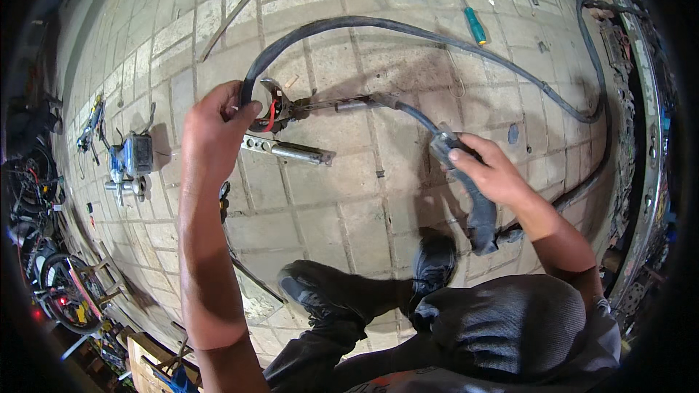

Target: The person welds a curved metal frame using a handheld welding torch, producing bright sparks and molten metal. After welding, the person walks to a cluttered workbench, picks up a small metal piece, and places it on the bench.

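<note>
My left hand (218, 127) is closed around a thick black cable (349, 22), which arches away over the paving and runs to the right. Right beside its fingers lies a curved metal piece (275, 94) with a red strip, joined to a narrow metal bar (320, 105). My right hand (489, 167) grips the dark handle of what looks like a welding torch (477, 204). The torch's thin neck reaches left to the bar's end; whether they touch, I cannot tell. Below the bar is a perforated metal strip with a short tube (295, 151).
A green-handled screwdriver (475, 25) and a thin metal rod (229, 23) lie farther off. At left sits a blue cordless tool (135, 154). A bicycle wheel (69, 291) is at the left rim, a long metal rail (648, 204) at the right. My shoes (320, 287) are near.
</note>
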### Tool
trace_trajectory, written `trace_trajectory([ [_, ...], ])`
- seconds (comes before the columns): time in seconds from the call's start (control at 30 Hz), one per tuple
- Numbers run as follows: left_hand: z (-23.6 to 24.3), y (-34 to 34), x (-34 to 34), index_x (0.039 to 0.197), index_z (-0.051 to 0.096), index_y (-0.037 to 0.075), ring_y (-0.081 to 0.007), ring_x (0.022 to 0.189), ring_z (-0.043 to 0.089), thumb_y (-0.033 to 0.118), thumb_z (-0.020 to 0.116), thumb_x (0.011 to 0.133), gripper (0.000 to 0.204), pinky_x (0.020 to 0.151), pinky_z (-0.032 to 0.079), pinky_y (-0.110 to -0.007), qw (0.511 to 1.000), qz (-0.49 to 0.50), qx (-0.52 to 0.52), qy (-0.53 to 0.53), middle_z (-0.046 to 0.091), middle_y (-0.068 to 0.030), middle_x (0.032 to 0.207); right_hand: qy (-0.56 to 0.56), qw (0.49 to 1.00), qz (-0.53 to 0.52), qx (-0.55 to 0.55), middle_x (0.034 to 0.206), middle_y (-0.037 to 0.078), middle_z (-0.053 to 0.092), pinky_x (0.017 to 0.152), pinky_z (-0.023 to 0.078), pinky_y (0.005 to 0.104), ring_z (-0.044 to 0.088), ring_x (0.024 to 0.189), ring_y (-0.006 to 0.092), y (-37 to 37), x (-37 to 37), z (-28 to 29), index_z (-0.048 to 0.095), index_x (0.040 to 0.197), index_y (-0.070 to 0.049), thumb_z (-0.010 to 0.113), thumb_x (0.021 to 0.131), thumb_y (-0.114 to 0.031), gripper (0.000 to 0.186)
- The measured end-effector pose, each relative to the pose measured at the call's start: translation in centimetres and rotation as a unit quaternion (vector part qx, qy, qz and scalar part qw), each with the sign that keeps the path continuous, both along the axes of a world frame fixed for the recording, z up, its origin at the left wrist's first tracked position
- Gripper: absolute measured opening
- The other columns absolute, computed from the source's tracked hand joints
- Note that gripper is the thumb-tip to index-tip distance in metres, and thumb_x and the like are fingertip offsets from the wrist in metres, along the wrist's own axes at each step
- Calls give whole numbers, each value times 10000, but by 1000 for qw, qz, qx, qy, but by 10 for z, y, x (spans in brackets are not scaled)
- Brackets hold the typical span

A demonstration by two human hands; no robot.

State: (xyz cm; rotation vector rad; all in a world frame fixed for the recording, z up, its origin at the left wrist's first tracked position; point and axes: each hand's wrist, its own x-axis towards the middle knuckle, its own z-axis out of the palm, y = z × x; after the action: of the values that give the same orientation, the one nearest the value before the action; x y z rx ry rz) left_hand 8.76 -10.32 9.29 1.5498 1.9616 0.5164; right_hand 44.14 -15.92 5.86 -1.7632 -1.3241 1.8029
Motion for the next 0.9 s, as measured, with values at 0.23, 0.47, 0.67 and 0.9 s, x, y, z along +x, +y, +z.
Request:
trace_trajectory([
  [0.23,-20,-15,3,998,652,-19,-98,748,585,127,688,817,235,696,462,-240,997,49,62,-12,657,-60,788,66,996,47,-41,768,66,554,536,477,290,583,610,135,-14,-23,-33,473,1048,1,553,938,-269,302],
  [0.47,-23,-21,9,985,647,-35,-147,766,601,108,697,799,240,719,481,-278,994,57,87,-31,635,-116,805,20,998,24,-60,759,40,537,502,464,278,552,571,120,-2,-33,-32,492,1100,-22,504,959,-290,303],
  [0.67,-74,-45,-31,1089,675,78,-172,877,636,314,624,878,321,826,482,-307,993,-64,87,54,678,-98,1018,-60,993,84,-54,778,50,587,517,492,268,595,596,131,-22,-22,-52,538,1091,-38,460,958,-399,392],
  [0.9,-25,-33,5,889,671,-28,-216,677,595,278,556,886,327,652,459,-320,993,-37,107,-23,679,-134,805,-36,995,63,61,736,50,592,493,488,256,607,574,131,-9,-26,-43,569,1136,-22,517,932,-374,410],
])
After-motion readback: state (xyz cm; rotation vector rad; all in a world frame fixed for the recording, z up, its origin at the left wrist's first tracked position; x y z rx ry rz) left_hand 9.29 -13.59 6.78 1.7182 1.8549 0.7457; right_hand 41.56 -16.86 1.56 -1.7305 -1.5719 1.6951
